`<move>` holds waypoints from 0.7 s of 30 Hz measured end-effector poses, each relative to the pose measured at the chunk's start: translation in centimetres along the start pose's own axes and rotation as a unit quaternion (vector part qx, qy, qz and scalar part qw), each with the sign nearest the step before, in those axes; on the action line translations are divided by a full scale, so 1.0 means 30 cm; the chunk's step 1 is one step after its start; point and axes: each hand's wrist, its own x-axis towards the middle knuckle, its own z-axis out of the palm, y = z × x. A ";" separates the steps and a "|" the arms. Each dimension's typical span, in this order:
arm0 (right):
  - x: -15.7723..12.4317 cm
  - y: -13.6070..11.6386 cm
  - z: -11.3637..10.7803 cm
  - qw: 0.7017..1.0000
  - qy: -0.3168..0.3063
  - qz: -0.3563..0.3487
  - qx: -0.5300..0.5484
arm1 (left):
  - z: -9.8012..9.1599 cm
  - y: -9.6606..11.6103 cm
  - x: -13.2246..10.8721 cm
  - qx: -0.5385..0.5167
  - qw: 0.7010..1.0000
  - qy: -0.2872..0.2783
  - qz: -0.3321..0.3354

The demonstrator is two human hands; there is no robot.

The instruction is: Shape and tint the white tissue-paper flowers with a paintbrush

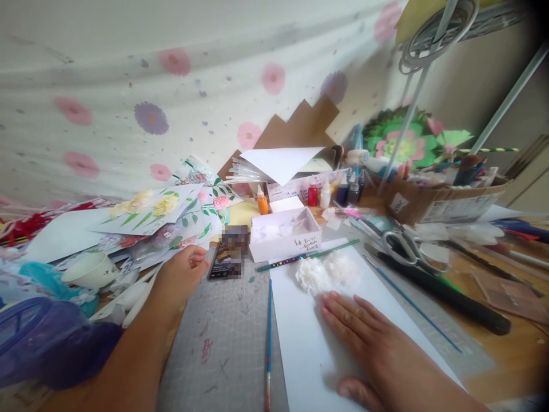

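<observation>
My right hand [364,337] lies flat on a white sheet of paper [306,355], fingers stretched out. Its fingertips reach the near edge of a fluffy white flower-like clump [328,272]; whether they touch it I cannot tell. My left hand [182,272] is loosely closed, fingers curled, with nothing visible in it. Just right of its fingers lies a phone [229,252] with its screen lit, partly blurred. A blue paintbrush [269,332] runs along the sheet's left edge, on a grey cutting mat [214,337]. Across the sheet's far end lies a dark green dotted pencil [306,256].
Behind the sheet stands a small white box [285,246] with white pieces inside. Paint bottles [313,194] line the back. On the right are scissors [401,249], a thin blue brush [418,306] and a cardboard box [454,200]. Painted flower sheets [141,212] and a purple container [51,343] crowd the left.
</observation>
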 end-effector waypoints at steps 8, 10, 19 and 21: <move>-0.016 0.006 0.000 0.992 0.083 -0.022 -0.096 | 0.022 0.005 -0.018 -0.004 0.997 -0.075 -0.004; -0.025 0.011 0.008 0.988 0.097 -0.019 -0.115 | 0.027 0.009 -0.022 -0.001 0.997 -0.083 0.001; -0.034 0.011 0.015 0.989 0.090 0.001 -0.114 | 0.068 0.007 -0.021 0.044 0.997 -0.056 -0.003; -0.033 0.010 0.016 0.990 0.087 0.002 -0.107 | 0.078 0.006 -0.012 0.058 0.997 -0.043 -0.003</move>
